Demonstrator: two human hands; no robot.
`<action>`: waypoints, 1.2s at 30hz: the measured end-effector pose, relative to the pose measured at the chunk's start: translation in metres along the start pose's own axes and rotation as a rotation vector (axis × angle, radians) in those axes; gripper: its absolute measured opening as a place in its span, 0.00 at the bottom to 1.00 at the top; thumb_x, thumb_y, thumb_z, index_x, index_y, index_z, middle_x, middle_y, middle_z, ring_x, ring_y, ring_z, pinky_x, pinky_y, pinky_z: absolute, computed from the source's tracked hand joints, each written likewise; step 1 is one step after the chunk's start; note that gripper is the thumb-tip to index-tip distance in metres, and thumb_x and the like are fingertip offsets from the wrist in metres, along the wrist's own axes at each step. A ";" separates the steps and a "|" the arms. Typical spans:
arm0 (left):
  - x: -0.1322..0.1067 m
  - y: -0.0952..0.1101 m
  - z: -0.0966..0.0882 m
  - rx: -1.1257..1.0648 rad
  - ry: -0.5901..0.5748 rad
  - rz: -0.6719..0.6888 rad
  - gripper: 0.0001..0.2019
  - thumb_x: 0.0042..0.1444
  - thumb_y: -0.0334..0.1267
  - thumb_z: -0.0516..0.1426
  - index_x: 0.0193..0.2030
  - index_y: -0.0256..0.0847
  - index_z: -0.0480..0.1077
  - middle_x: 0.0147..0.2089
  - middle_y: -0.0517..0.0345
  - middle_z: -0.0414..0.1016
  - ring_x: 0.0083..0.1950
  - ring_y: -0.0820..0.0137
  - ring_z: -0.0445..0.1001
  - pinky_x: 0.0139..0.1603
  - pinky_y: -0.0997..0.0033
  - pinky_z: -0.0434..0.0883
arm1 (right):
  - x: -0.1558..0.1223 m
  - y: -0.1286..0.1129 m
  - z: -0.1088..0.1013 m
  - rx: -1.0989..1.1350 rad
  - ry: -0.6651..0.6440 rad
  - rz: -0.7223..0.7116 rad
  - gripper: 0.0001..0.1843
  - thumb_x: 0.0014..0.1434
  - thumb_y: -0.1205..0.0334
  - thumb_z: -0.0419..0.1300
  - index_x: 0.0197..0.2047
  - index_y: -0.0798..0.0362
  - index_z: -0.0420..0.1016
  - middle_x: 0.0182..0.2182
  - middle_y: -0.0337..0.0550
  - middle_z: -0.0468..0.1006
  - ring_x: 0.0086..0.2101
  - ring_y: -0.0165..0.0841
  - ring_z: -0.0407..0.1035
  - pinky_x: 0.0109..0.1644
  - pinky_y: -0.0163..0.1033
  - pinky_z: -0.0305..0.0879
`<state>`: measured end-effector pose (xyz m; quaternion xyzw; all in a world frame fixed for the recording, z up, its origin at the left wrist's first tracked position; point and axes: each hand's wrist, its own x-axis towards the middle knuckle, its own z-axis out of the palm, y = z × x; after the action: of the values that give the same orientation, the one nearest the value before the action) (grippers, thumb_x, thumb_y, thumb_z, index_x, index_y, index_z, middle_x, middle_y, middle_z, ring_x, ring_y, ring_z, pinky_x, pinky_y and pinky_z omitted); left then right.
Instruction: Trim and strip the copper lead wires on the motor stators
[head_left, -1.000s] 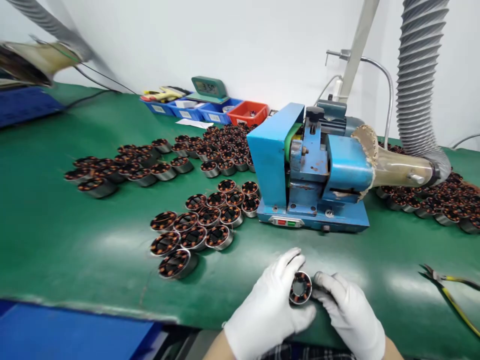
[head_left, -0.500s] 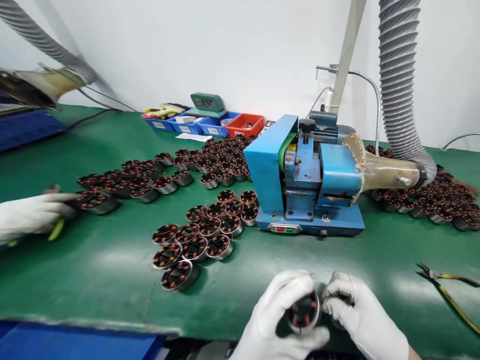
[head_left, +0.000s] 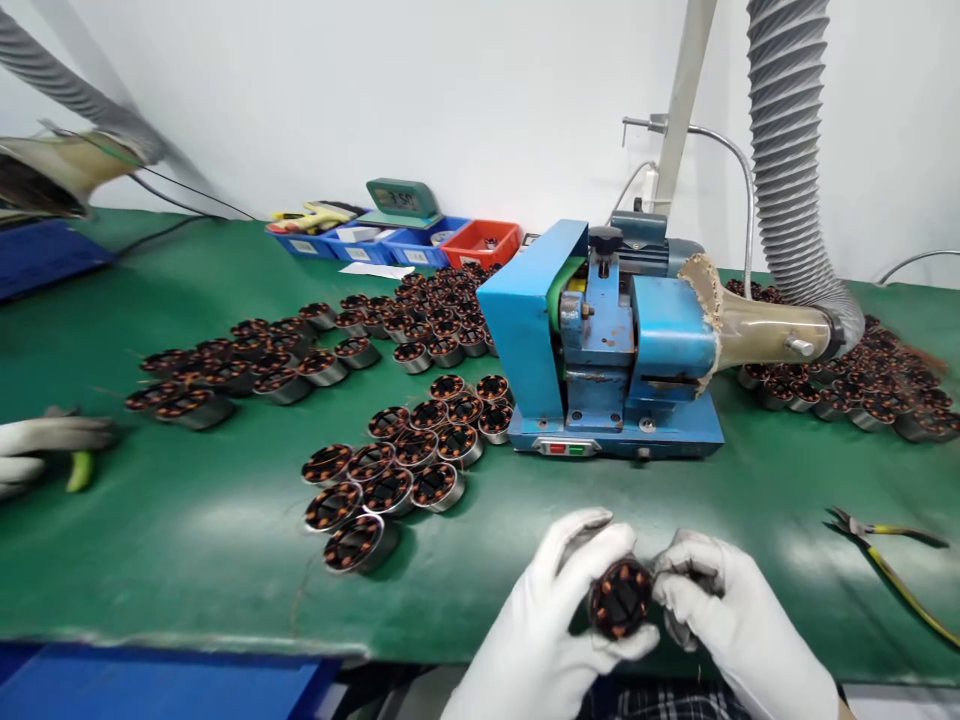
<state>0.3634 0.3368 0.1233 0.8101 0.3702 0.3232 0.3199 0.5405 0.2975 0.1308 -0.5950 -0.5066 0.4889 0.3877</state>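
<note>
Head view: gripping one copper-wound stator [head_left: 619, 598] between left hand [head_left: 540, 630] and right hand [head_left: 731, 625], fingers of both clenched round its rim, low over the near edge of the green tabletop [head_left: 187, 540]. Straight ahead, blue machine [head_left: 600, 350]; stator cluster [head_left: 397, 460] to the left, yellow-handled pliers [head_left: 877, 545] to the right.

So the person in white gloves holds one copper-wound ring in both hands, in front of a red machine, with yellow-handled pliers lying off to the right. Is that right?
Not quite: the machine is blue, not red, as the head view shows. The rest holds: the left hand and right hand both grip the copper-wound ring, and the pliers lie to the right.
</note>
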 end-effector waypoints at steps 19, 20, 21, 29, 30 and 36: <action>0.001 -0.007 0.016 -0.112 -0.177 0.030 0.16 0.50 0.22 0.55 0.42 0.45 0.70 0.44 0.55 0.67 0.44 0.70 0.72 0.44 0.71 0.73 | 0.003 0.019 0.010 -0.182 0.124 0.044 0.12 0.60 0.61 0.50 0.31 0.55 0.72 0.24 0.41 0.72 0.25 0.31 0.67 0.30 0.35 0.64; -0.001 -0.011 0.021 -0.018 -0.133 0.058 0.19 0.51 0.23 0.53 0.48 0.45 0.67 0.47 0.52 0.67 0.47 0.67 0.72 0.47 0.67 0.73 | 0.006 0.023 0.009 -0.177 0.046 0.096 0.14 0.62 0.60 0.47 0.31 0.56 0.70 0.21 0.40 0.70 0.22 0.30 0.66 0.27 0.34 0.64; -0.003 -0.016 0.026 0.072 -0.098 0.073 0.22 0.51 0.22 0.52 0.52 0.45 0.64 0.50 0.50 0.67 0.50 0.65 0.71 0.49 0.63 0.72 | 0.009 0.026 0.008 -0.179 -0.032 0.139 0.17 0.63 0.60 0.45 0.30 0.57 0.69 0.19 0.38 0.68 0.19 0.29 0.64 0.24 0.33 0.62; 0.007 -0.036 0.028 0.162 -0.252 0.029 0.20 0.46 0.39 0.63 0.46 0.43 0.66 0.49 0.52 0.74 0.60 0.56 0.64 0.59 0.52 0.64 | 0.026 0.007 -0.016 -0.620 -0.295 -0.039 0.09 0.54 0.73 0.55 0.34 0.55 0.75 0.30 0.44 0.71 0.28 0.32 0.66 0.33 0.35 0.61; 0.009 -0.036 0.026 0.169 -0.271 0.031 0.20 0.45 0.40 0.64 0.46 0.43 0.67 0.50 0.51 0.74 0.59 0.56 0.65 0.60 0.51 0.63 | 0.026 0.003 -0.024 -0.789 -0.357 -0.103 0.12 0.53 0.75 0.54 0.36 0.54 0.76 0.31 0.44 0.72 0.28 0.33 0.67 0.33 0.36 0.61; 0.009 -0.033 0.022 0.172 -0.285 0.018 0.19 0.44 0.38 0.64 0.44 0.42 0.67 0.49 0.50 0.74 0.59 0.58 0.65 0.59 0.52 0.64 | -0.001 0.041 -0.126 -1.088 -0.189 -0.215 0.14 0.62 0.65 0.48 0.39 0.50 0.76 0.33 0.45 0.75 0.34 0.36 0.71 0.40 0.39 0.65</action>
<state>0.3720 0.3553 0.0875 0.8753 0.3403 0.1749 0.2958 0.6728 0.2929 0.1198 -0.6078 -0.7761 0.1662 0.0253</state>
